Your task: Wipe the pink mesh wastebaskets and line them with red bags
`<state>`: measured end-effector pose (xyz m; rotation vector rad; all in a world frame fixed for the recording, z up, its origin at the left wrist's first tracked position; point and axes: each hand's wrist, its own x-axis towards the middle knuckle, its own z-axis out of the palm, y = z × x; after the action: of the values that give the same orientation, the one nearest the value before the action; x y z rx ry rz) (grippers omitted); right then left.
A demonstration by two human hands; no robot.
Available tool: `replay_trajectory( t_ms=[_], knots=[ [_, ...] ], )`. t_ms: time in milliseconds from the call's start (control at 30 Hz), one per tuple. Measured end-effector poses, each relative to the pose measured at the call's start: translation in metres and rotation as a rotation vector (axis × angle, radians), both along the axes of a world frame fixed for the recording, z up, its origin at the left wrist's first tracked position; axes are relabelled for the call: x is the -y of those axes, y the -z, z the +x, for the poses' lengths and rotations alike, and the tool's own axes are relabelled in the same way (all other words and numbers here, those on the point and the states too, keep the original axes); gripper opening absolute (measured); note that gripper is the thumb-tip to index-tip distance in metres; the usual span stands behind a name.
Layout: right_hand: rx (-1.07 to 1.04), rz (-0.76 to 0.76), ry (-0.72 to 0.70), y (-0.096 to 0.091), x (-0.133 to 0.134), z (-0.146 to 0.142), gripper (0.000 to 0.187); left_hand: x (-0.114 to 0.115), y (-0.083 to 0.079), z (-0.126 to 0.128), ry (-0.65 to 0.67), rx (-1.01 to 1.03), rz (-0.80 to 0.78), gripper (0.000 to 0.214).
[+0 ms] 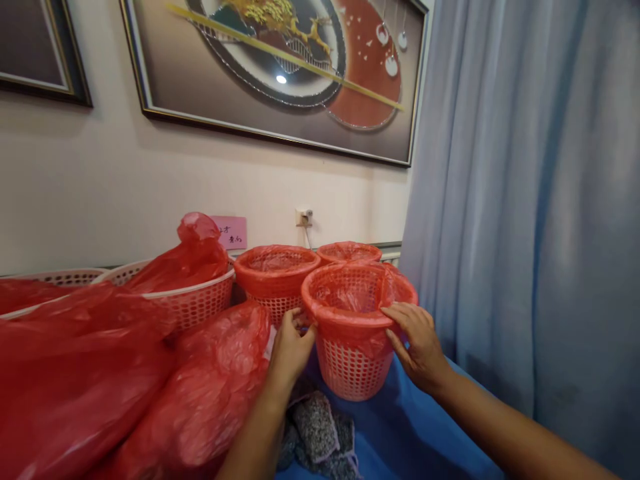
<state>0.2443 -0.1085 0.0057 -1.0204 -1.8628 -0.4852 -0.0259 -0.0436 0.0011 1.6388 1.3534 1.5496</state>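
Observation:
A small pink mesh basket (pixel 353 370) lined with a red plastic bag stands on a blue cloth (pixel 400 433). My left hand (pixel 290 350) grips the liner at the basket's left rim, fingers curled. My right hand (pixel 417 340) holds the right rim, fingers folded over the red plastic. Several grey speckled pouches (pixel 315 423) lie on the cloth just below the basket, between my forearms.
Two more lined small baskets (pixel 275 277) (pixel 349 252) stand behind against the wall. Big white baskets (pixel 193 303) and bulging red bags (pixel 210 393) fill the left. A blue curtain (pixel 525 200) hangs on the right. A pink note (pixel 231 231) and a wall socket (pixel 303 217) are on the wall.

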Motion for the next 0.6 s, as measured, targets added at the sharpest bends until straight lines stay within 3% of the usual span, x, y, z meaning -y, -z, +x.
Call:
replay_trajectory(
  t_ms=[100, 200, 267, 333, 433, 533, 600],
  knots=[
    [-0.008, 0.064, 0.023, 0.003, -0.008, -0.004, 0.034, -0.002, 0.003, 0.0, -0.029, -0.048, 0.039, 0.056],
    [0.01, 0.056, 0.018, -0.002, -0.01, -0.009, 0.029, 0.011, -0.01, 0.0, -0.211, -0.185, 0.289, 0.06],
    [0.013, 0.046, 0.009, -0.005, -0.007, -0.015, 0.023, 0.026, -0.022, 0.003, -0.244, -0.333, 0.483, 0.059],
    [0.013, 0.039, -0.004, -0.007, -0.001, -0.021, 0.02, 0.041, -0.031, 0.008, -0.144, -0.504, 0.613, 0.059],
    [0.047, -0.004, -0.081, -0.009, 0.008, -0.022, 0.024, 0.052, -0.034, 0.018, 0.028, -0.692, 0.637, 0.055],
    [0.0, -0.036, -0.147, -0.021, 0.0, -0.003, 0.04, 0.049, -0.028, 0.023, 0.062, -0.723, 0.61, 0.052],
    [-0.189, -0.049, -0.113, -0.035, -0.02, 0.017, 0.043, 0.045, -0.025, 0.023, 0.064, -0.707, 0.616, 0.051]
  ],
)
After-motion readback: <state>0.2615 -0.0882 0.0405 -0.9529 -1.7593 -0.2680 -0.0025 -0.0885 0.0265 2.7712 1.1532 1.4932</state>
